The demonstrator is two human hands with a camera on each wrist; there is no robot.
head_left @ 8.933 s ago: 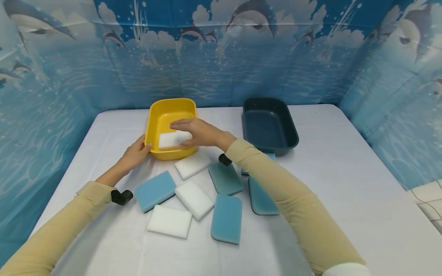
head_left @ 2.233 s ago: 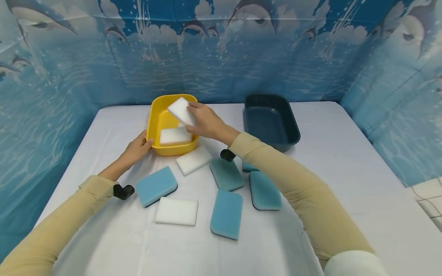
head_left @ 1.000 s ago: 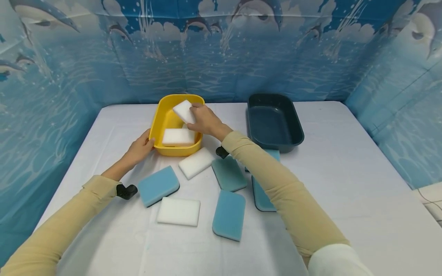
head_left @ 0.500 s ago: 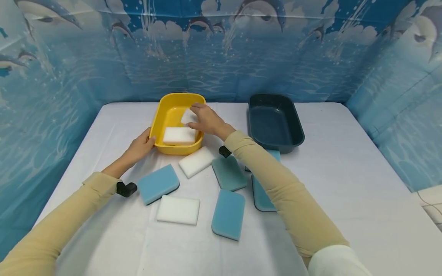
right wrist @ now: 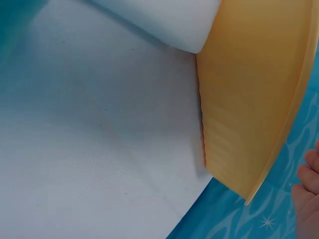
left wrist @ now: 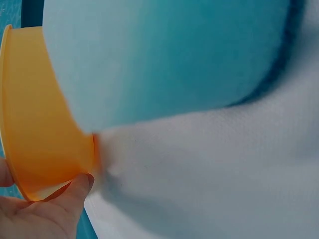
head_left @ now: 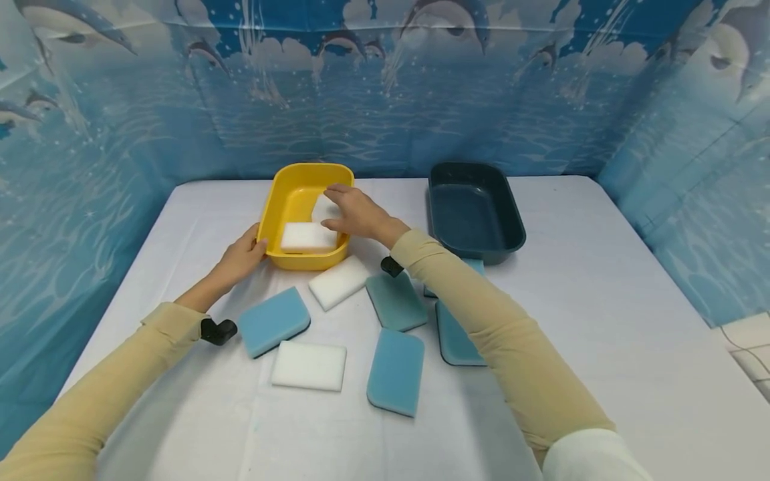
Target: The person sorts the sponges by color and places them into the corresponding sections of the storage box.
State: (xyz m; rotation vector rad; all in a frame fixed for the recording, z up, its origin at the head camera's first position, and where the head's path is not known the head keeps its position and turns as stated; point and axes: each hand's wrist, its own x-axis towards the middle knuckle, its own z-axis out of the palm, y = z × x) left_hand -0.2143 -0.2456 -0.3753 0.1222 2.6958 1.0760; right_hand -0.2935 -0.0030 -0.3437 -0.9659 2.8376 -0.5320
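My left hand (head_left: 240, 255) grips the left side of a yellow plastic bin (head_left: 307, 262), its thumb near the front corner. In the left wrist view, fingers (left wrist: 75, 196) meet the orange-looking bin wall (left wrist: 45, 109). Inside the bin, one white sponge (head_left: 307, 238) lies across the front, and another white sponge (head_left: 321, 210) behind it is partly covered by my right hand (head_left: 361, 214). That hand hovers over the bin's right rim, fingers stretched out, holding nothing. The right wrist view catches only part of the hand (right wrist: 308, 191) beyond the bin wall (right wrist: 249, 94).
A dark blue bin (head_left: 478, 207) stands at the back right. Before the bins lie white sponges (head_left: 339, 282) (head_left: 309, 366) and several blue ones, including a blue sponge (head_left: 274, 322) by my left wrist and another blue sponge (head_left: 396, 371) nearer. My right forearm partly covers a blue sponge (head_left: 457, 341).
The white sponge from the middle of the table was carried to the yellow bin by my right hand and let go inside it. My left hand stays on the bin.
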